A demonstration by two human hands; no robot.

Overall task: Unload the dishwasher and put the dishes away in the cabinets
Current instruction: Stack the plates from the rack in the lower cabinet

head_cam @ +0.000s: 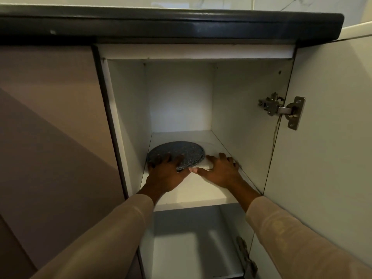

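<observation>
Dark speckled plate (177, 153) is on the cabinet's upper shelf (187, 190), left side, stacked on a white piece (207, 165); plate or board, too dim to tell. Left hand (167, 172) lies flat on the plate, fingers spread. Right hand (220, 171) is splayed over the white edge. Push both back together, level, then let go.

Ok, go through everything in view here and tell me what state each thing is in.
cabinet door: swung open to the right.
dark speckled plate: lying flat on the upper shelf, atop a white dish.
white dish: flat underneath, mostly hidden.
left hand: fingers spread, resting on the dark speckled plate.
right hand: fingers spread, touching the white dish's rim.
</observation>
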